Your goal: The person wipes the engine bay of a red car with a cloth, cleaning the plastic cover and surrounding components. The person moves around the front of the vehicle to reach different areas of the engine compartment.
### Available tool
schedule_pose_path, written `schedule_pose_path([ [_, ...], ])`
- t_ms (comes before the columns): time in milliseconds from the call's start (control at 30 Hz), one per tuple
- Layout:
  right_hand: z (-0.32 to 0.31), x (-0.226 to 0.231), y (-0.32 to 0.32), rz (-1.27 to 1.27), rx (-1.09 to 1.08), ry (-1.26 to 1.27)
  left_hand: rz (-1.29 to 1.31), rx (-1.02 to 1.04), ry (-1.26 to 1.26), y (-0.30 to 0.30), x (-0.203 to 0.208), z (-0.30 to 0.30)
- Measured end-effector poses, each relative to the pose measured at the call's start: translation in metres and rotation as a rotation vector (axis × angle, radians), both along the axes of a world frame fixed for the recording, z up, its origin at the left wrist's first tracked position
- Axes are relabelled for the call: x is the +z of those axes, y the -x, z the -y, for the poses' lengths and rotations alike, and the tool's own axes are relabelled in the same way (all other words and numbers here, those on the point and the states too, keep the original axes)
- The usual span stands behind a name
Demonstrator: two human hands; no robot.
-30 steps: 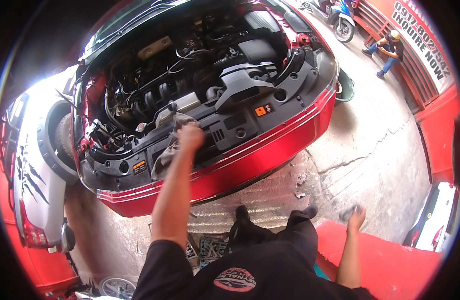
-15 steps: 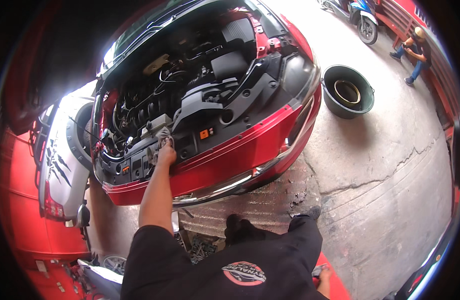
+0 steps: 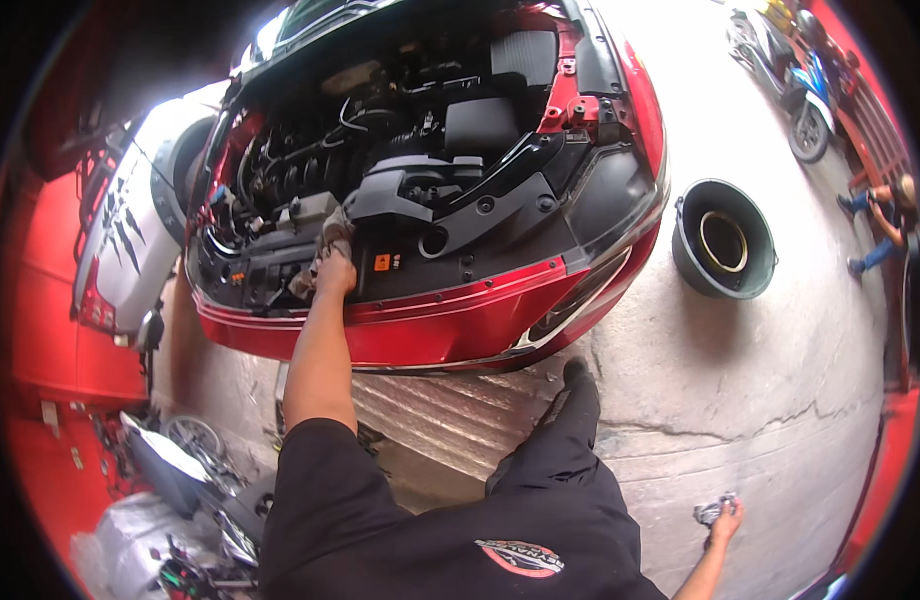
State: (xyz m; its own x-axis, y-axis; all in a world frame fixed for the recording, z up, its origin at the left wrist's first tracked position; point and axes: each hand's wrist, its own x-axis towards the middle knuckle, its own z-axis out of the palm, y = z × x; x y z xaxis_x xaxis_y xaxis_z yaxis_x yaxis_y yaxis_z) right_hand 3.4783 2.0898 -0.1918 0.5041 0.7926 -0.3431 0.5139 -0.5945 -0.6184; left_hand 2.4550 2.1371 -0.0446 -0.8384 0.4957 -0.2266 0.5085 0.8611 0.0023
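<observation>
My left hand [image 3: 335,274] is closed around a crumpled grey-brown rag [image 3: 337,232], and part of the cloth hangs out beside the fingers. Hand and rag rest on the black plastic panel [image 3: 400,285] along the front of a red car's open engine bay. Under the rag's upper end lies the edge of a grey engine part. Out to the lower right, away from the car, my right hand [image 3: 727,522] grips a small silver-grey thing [image 3: 710,512], too small to name. An orange label [image 3: 383,262] sits on the panel right of my left hand.
The red front bumper [image 3: 400,338] stands before my legs. A black bucket [image 3: 725,240] with a ring-shaped thing inside is on the concrete at right. A seated person [image 3: 885,225] and motorcycles [image 3: 805,100] are farther right. A silver vehicle [image 3: 130,240] stands left, a motorcycle [image 3: 200,470] lower left.
My view has turned and shifted, and my legs have stepped. My right hand has swung outward from beside my body. The left hand still presses the rag on the front panel.
</observation>
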Motion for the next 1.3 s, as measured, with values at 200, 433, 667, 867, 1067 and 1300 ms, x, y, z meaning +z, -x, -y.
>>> schedule_pose_path([
  [200,-0.079,-0.057,0.047,0.079,0.303,0.352,0.157,-0.251,-0.056,-0.131,0.038,-0.056],
  [433,-0.297,-0.032,0.037,0.168,0.634,0.201,0.165,0.100,0.134,-0.068,0.033,-0.014],
  [667,-0.570,0.098,0.214,0.025,0.658,-0.399,-0.042,0.179,0.009,-0.154,0.008,-0.108],
  [867,-0.601,0.195,0.525,-0.604,1.001,-0.571,0.181,0.236,-0.529,-0.230,0.056,-0.119],
  [1067,-0.564,0.198,0.647,-0.319,1.861,-0.939,-0.377,0.791,-0.742,-0.237,0.093,-0.125],
  [1300,-0.554,0.192,0.653,-0.250,2.028,-0.777,-0.298,0.842,-0.118,-0.232,-0.025,-0.184],
])
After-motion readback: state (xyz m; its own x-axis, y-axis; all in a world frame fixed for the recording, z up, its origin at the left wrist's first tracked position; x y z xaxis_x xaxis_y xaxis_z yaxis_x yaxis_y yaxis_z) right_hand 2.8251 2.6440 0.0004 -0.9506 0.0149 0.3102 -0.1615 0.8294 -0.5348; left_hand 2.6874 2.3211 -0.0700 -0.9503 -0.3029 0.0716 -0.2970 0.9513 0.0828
